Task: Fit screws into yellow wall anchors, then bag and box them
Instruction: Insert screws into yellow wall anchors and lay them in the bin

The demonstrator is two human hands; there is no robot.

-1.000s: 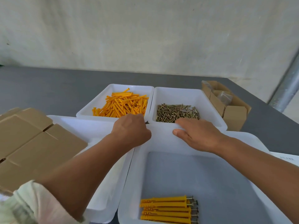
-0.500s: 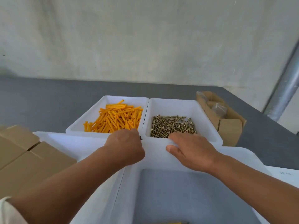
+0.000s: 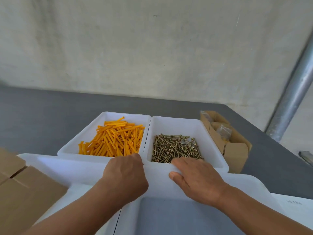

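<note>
Trays of white plastic stand side by side so each hand has its own supply. The left hand, curled, reaches the yellow anchors; the right hand, flat and open, reaches the screws. Whether either holds something, I cannot tell.

- Left hand, fingers curled, reaches at the near edge of the yellow anchors.
- Right hand lies flat, fingertips among screws.
- Cardboard box at three o'clock.
</note>
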